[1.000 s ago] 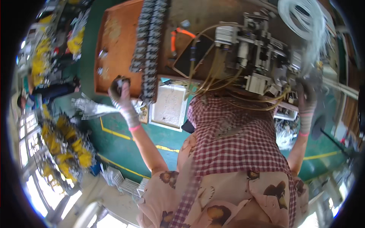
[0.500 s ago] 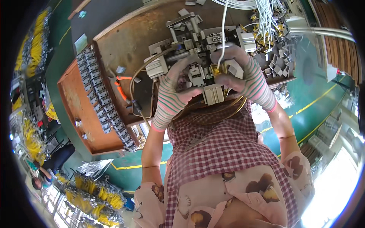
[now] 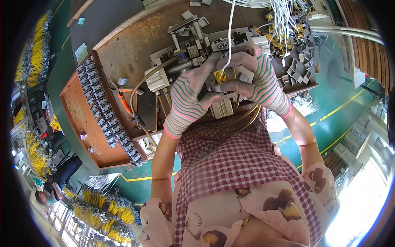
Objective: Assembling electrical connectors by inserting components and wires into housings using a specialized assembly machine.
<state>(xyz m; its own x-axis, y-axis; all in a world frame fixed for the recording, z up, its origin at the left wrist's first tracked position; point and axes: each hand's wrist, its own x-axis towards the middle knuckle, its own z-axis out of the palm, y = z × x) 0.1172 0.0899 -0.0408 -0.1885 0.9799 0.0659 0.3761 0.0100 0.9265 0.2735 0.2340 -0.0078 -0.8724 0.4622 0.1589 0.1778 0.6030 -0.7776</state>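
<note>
Your gloves carry knitted stripes of green, pink and white, with smooth greyish coating over the fingers. Your left hand [image 3: 187, 96] curves at the near side of a metal fixture [image 3: 193, 51], thumb and fingers set apart; you cannot tell from this view whether it grips anything, since the fingertips go in among the parts. Your right hand [image 3: 257, 76] is bent into a C around the lower end of a white cable [image 3: 231, 37], where a small brassy piece [image 3: 220, 77] sits between index finger and thumb; whether the fingers pinch it cannot be told. That cable runs thin and smooth up from the fixture, past your right index finger. The fixture is built of squared grey blocks, round rods and plates, with a ribbed pale block [image 3: 222, 109] just below your hands and a brownish flexible hose [image 3: 150, 74] arching off its left side. Any marking on the metal is too small to read. Under it, the bench [image 3: 135, 41] has a brown, blotchy, rust-like surface. To the left lie orange-handled pliers [image 3: 124, 101], then a long row of boxy metal parts [image 3: 98, 99] along a reddish-orange tray [image 3: 74, 107] with scuffed patches. To the right, small angular grey pieces [image 3: 302, 61] lie loosely heaped beside a hanging bundle of white cables [image 3: 284, 16].
</note>
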